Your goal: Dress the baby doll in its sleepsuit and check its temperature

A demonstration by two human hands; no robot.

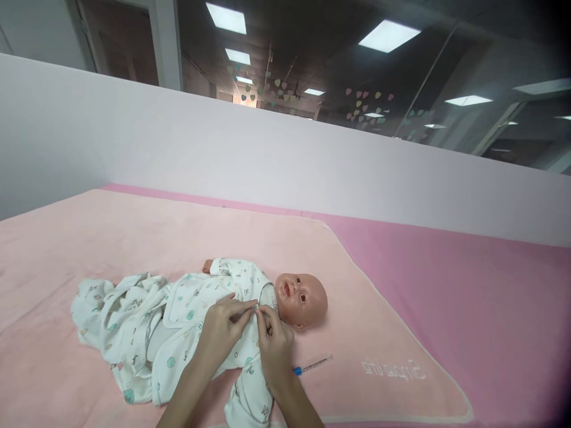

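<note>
A baby doll (pixel 307 300) lies on its back with its head to the right, dressed in a white printed romper (pixel 196 294). At the neckline, my left hand (pixel 223 324) pinches the edge of the romper between thumb and fingers. My right hand (pixel 275 345) pinches the same edge from the other side, its fingertips almost touching those of the left. Whatever fastener lies between the fingertips is too small to make out. The lower front of the romper hangs open and its legs are rumpled. One small doll hand (pixel 207 266) sticks out of the far sleeve.
A syringe-like tube with a blue end (pixel 312 364) lies beside my right wrist. Under the doll is a peach blanket (pixel 379 333) with lettering, spread over a pink mat (pixel 491 297). Behind them rises a white wall (pixel 267 154) with dark glass above.
</note>
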